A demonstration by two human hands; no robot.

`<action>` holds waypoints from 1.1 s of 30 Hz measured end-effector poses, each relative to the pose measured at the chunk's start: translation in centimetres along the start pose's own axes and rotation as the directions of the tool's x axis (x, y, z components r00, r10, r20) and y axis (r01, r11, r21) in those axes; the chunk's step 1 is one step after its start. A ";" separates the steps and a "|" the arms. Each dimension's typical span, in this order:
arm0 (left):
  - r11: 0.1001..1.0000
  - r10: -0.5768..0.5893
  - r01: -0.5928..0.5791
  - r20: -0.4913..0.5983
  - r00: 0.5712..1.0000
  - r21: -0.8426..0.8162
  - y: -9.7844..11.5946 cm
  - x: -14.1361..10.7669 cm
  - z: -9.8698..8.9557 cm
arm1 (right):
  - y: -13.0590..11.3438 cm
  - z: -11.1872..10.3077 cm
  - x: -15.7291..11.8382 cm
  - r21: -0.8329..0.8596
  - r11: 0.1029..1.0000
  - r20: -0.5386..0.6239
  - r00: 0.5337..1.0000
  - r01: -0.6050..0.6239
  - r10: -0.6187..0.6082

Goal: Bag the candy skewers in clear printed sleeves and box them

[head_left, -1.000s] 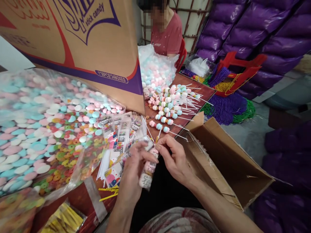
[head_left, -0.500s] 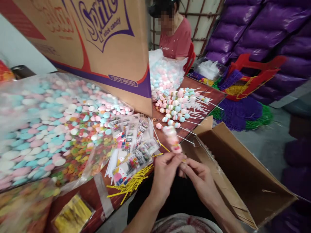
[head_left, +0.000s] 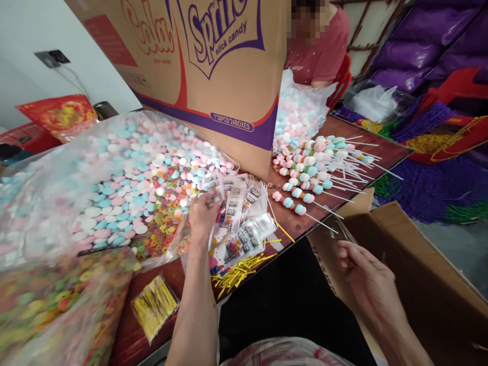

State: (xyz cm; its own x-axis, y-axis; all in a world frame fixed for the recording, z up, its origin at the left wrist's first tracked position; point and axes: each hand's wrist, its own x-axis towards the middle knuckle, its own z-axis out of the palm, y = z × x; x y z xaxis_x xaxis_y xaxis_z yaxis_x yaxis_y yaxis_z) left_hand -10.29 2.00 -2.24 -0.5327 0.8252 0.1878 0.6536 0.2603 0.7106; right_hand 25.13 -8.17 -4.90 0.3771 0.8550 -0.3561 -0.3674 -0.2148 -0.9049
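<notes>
My left hand (head_left: pixel 204 216) reaches over the table to the pile of printed clear plastic bags (head_left: pixel 233 203). Its fingers are closed at the pile's left end, on a bag (head_left: pixel 212 185); the fingertips are partly hidden. My right hand (head_left: pixel 368 279) hovers at the near edge of an open cardboard box (head_left: pixel 430 274), fingers curled in, with nothing visible in them. Skewers of pastel marshmallows and gummy rings (head_left: pixel 316 162) lie in a heap beyond, their white sticks pointing right. Yellow twist ties (head_left: pixel 242 272) lie in a loose bunch at the table's front edge.
A tall printed carton (head_left: pixel 229 91) stands at the back. Large bags of marshmallows (head_left: pixel 110 203) and gummy rings (head_left: pixel 64 305) cover the left side, near a packet of yellow ties (head_left: pixel 154 305). Another person (head_left: pixel 320 46) sits behind the carton. Purple sacks (head_left: pixel 407 56) are stacked at the right.
My hands have parted: the left went to the bags, the right out to the box. The marshmallow skewer they held together is gone from them. The view has turned left.
</notes>
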 end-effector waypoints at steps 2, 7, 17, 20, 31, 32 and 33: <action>0.999 -0.011 0.009 0.053 0.999 0.034 -0.7 0.5 0.1 | 0.5 2.4 -1.0 -0.022 0.999 0.084 0.995 0.050 -0.048; 0.998 -0.058 0.058 0.007 0.998 -0.004 -0.7 0.8 0.0 | 1.3 5.7 -2.7 -0.132 0.977 0.234 0.963 0.165 -0.131; 0.815 0.195 -0.127 0.061 0.979 -0.565 8.2 -8.8 1.2 | 0.6 11.5 -3.3 -0.080 0.978 0.464 0.875 0.194 -0.135; 0.763 0.158 -0.062 0.092 0.983 -0.644 9.2 -11.7 2.8 | 0.9 12.7 -2.6 0.009 0.988 0.398 0.906 0.152 -0.143; 0.642 0.008 0.143 0.194 0.981 -0.753 8.7 -13.5 4.3 | 0.3 11.1 -1.8 -0.002 0.985 0.383 0.910 0.172 -0.158; 0.635 -0.001 0.149 0.192 0.981 -0.758 8.7 -13.6 4.4 | 0.3 11.1 -1.8 -0.008 0.981 0.374 0.910 0.194 -0.177; 0.623 -0.016 0.167 0.201 0.979 -0.764 8.7 -13.8 4.5 | 0.2 11.1 -1.8 -0.009 0.976 0.357 0.913 0.217 -0.199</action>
State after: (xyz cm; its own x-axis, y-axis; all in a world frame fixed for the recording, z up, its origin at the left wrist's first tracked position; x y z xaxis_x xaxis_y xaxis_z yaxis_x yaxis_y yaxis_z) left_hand 5.17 -4.89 -1.66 -0.4241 0.9049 0.0365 -0.0923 -0.0833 0.9922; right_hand 14.97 -4.56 -1.82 0.1142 0.9915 -0.0617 -0.2691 -0.0289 -0.9627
